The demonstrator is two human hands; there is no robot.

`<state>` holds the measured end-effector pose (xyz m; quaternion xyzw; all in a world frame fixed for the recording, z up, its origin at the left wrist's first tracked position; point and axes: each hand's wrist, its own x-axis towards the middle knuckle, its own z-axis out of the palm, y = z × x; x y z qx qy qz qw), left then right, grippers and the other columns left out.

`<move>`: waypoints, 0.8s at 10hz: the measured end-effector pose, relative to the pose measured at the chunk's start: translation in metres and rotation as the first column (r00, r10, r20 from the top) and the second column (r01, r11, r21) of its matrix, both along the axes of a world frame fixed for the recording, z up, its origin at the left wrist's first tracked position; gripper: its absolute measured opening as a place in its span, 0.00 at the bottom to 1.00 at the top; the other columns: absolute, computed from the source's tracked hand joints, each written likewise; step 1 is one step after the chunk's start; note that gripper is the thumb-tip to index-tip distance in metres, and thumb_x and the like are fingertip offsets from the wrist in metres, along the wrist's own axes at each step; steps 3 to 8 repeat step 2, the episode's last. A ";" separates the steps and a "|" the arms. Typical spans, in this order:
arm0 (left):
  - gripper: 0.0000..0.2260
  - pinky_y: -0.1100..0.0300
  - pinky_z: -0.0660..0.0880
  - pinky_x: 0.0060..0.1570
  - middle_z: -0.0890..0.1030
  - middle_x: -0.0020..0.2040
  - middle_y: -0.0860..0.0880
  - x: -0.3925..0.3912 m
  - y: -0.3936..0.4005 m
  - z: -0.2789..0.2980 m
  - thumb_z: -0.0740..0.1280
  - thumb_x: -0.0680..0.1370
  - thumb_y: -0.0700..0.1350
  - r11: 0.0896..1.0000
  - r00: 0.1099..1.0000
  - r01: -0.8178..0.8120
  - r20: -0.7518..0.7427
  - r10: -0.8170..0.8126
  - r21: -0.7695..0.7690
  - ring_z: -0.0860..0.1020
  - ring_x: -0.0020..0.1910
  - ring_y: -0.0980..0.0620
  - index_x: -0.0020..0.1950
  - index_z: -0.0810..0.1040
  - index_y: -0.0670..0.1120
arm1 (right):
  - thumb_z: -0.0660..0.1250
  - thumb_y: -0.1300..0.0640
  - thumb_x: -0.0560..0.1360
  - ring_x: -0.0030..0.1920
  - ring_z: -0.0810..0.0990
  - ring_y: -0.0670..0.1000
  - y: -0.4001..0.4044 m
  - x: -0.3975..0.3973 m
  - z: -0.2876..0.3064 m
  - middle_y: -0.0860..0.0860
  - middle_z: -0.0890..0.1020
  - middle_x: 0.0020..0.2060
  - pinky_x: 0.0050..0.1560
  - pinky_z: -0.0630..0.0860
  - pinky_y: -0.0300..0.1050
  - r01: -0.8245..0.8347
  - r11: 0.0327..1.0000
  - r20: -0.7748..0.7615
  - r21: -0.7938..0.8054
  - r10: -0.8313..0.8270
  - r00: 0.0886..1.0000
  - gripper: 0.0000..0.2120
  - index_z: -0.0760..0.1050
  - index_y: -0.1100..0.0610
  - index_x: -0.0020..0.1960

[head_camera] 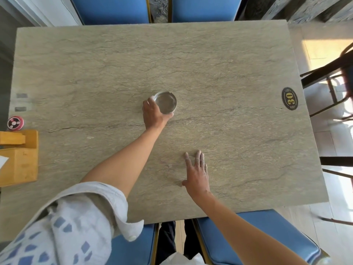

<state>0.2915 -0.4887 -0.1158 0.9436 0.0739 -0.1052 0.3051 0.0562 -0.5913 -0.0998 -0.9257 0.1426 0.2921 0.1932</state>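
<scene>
Glass ashtray (pixel 165 101) sits near the middle of the table (pixel 229 64), a bit left of centre, upright, and looks empty as far as we can tell. Left hand (pixel 153 115) grips it from the near side, fingers curled round the left rim, thumb on the near-right edge. We judge this a side grip to lift or slide it, can't tell which. We also can't tell whether the base touches the tabletop.

Right hand (pixel 196 173) lies flat on the table, fingers straight and spread, holding nothing, well apart from the ashtray. We read it as bracing the lean across the table.

Around:
- wooden box (pixel 18 165) at the left edge
- red call button (pixel 15 122) just beyond the box
- oval plaque (pixel 289 98) marked 30 near the right edge
- 2 far blue chairs (pixel 110 8) and 2 near blue chairs (pixel 257 232)
- patterned cloth (pixel 57 226) draped over the left upper arm

Box, button and plaque all sit well apart from the ashtray. We see nothing in the way of a move in any direction.
</scene>
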 end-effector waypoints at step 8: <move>0.53 0.50 0.68 0.71 0.66 0.72 0.38 -0.033 0.016 0.003 0.82 0.62 0.55 0.996 1.000 -0.004 -0.027 0.001 -0.093 0.66 0.71 0.41 0.77 0.57 0.37 | 0.79 0.57 0.72 0.82 0.36 0.65 0.002 0.000 0.000 0.65 0.38 0.82 0.83 0.50 0.63 0.005 1.000 -0.017 -0.014 -0.006 1.000 0.56 0.42 0.51 0.84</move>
